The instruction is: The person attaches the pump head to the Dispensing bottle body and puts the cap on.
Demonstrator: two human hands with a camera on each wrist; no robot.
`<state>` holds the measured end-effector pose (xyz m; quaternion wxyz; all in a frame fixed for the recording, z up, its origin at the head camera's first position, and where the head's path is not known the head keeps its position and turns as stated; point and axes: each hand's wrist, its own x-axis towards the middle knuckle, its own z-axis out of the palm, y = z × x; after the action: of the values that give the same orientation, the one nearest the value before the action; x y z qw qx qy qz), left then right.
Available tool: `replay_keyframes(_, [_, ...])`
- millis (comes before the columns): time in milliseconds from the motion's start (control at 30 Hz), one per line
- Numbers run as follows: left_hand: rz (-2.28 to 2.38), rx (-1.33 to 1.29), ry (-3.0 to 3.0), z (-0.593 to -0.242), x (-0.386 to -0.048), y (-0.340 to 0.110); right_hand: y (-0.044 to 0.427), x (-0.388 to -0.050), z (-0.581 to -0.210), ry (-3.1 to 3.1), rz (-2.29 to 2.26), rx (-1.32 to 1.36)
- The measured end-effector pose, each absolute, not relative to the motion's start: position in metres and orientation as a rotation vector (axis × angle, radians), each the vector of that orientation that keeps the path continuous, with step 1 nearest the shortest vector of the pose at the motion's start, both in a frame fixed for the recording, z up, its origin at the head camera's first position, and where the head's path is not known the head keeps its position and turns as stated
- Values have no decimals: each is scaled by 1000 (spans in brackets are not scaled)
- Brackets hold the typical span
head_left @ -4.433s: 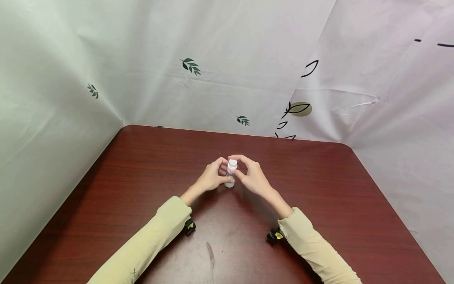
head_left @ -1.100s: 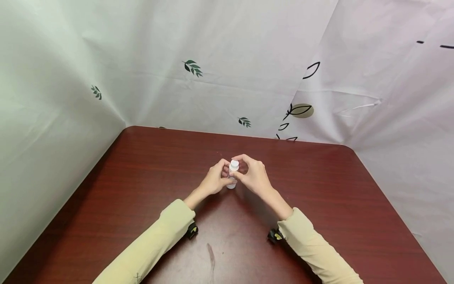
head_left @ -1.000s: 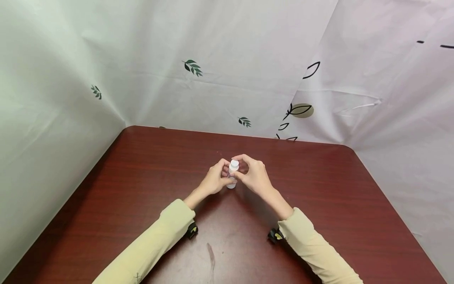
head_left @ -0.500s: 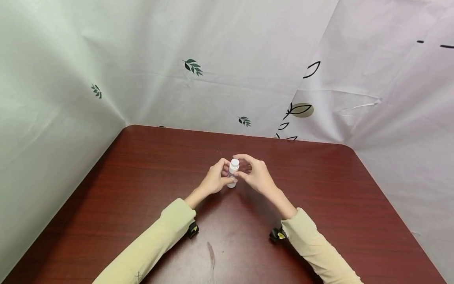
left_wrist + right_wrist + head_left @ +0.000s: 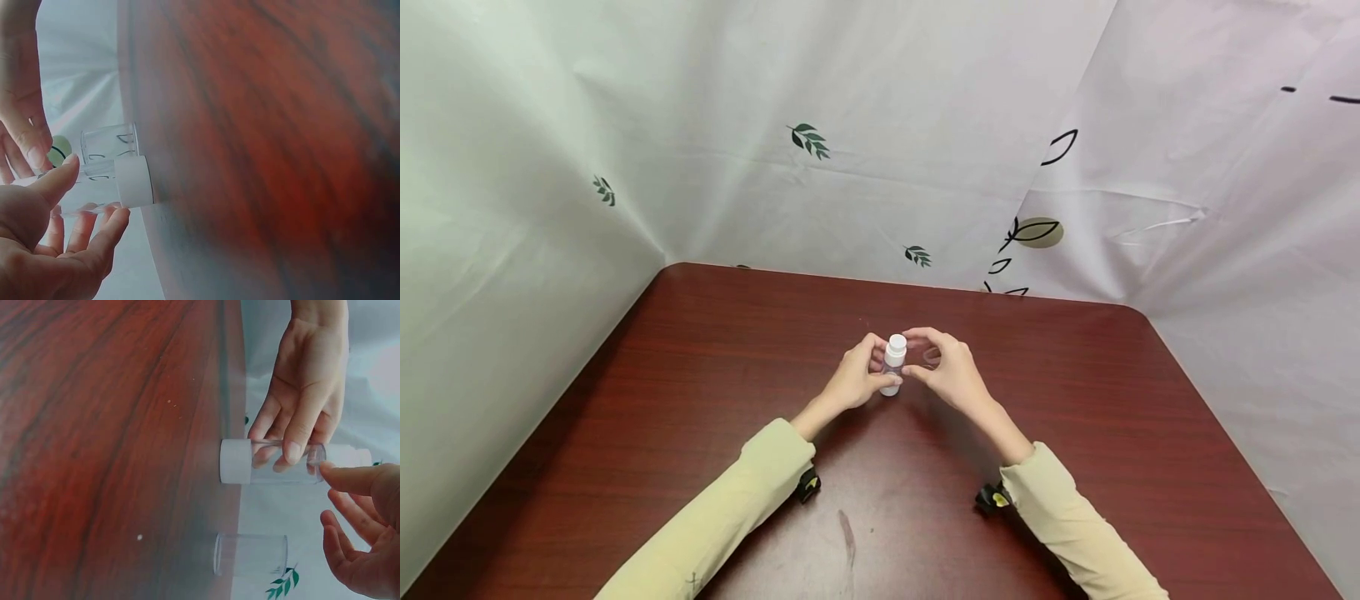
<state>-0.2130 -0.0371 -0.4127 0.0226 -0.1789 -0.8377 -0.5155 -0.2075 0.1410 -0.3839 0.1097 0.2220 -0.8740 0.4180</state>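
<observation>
A small clear pump-style bottle (image 5: pixel 893 358) with a white top and white base stands upright on the table in the head view. My left hand (image 5: pixel 852 375) holds it low on its body, thumb in front and fingers behind. In the left wrist view the white base (image 5: pixel 134 181) meets the tabletop. My right hand (image 5: pixel 953 371) is just right of the bottle's upper part, thumb and forefinger curved and spread. Its thumb tip looks very near the bottle; contact is unclear. A clear, cup-like cap (image 5: pixel 251 555) stands on the table beside the bottle, partly behind my right hand in the head view.
The dark red wooden table (image 5: pixel 737 333) has rounded far corners. Pale sheeting (image 5: pixel 865 192) with leaf prints hangs around its back and sides. A smear (image 5: pixel 847 533) marks the near tabletop.
My right hand has moved off the bottle's white top and a little to the right, its fingers wider apart. The left hand keeps its hold, and the bottle stays upright.
</observation>
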Motion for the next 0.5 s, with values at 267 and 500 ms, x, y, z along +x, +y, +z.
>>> replay_keyframes(267, [-1593,-536,-2610,-412,-212,-37,147,-207,-390,-2571,1141,566])
replay_keyframes(500, [-1587,-532,-2612,-412,-210,-35,154,-209,-393,-2547,1180,484])
